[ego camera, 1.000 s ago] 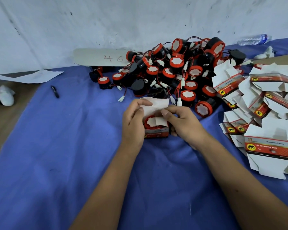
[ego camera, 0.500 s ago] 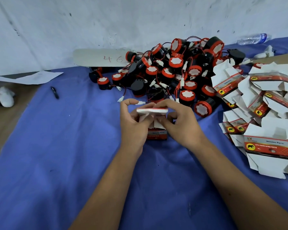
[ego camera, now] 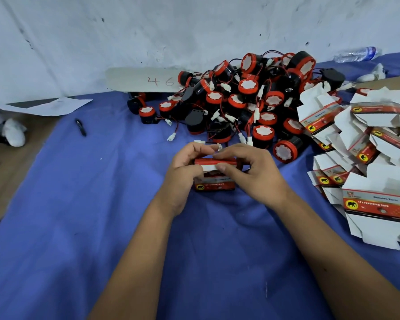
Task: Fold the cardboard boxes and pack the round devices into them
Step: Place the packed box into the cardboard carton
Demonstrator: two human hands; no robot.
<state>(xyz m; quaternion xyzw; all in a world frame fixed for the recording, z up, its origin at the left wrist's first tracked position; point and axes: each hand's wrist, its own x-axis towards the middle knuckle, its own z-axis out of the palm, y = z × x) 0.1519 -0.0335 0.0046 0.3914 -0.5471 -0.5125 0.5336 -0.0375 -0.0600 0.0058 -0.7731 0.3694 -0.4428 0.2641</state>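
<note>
one view, head cam: both hands are curling round the small red box (ego camera: 214,179) sitting on the blue cloth (ego camera: 79,215) at centre, left hand (ego camera: 187,168) bracing its left side, right hand (ego camera: 247,172) pinching the white lid flap down. risk, as i'm reading it: the tuck flap is catching on the device inside and creasing, or its wire is getting trapped under the lid. box is looking squared up, red and grey print facing the camera, lid not fully seated.
</note>
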